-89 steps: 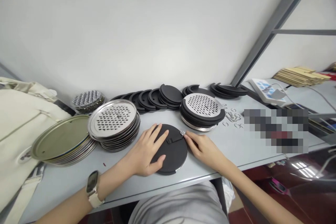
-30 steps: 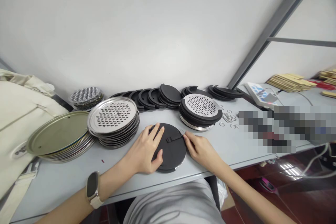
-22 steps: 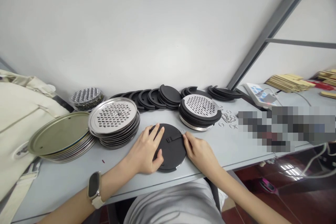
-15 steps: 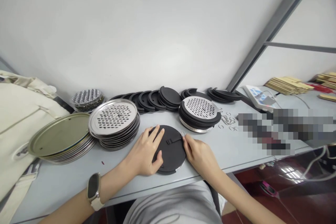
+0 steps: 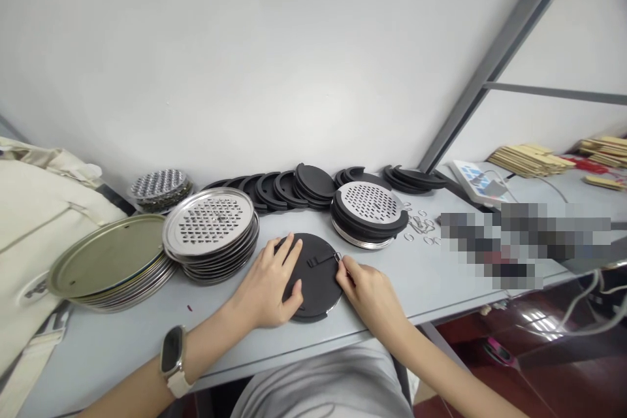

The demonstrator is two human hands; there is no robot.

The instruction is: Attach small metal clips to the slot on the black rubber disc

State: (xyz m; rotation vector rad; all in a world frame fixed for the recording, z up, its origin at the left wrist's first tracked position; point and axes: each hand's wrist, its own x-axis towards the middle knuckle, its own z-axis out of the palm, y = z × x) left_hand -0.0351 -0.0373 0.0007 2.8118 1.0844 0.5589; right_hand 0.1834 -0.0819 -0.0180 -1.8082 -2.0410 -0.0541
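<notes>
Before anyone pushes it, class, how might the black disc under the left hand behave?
The black disc seems stiff: it looks flat beneath the left hand. Its smooth-looking surface might slip, and lying flat, it probably won't roll.

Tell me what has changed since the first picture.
The right hand has moved slightly toward the person, its fingers more bent, the metal ring at their tips. The left hand has drawn back a little to the left on the black disc. The stack of metal graters stayed as it was.
</notes>
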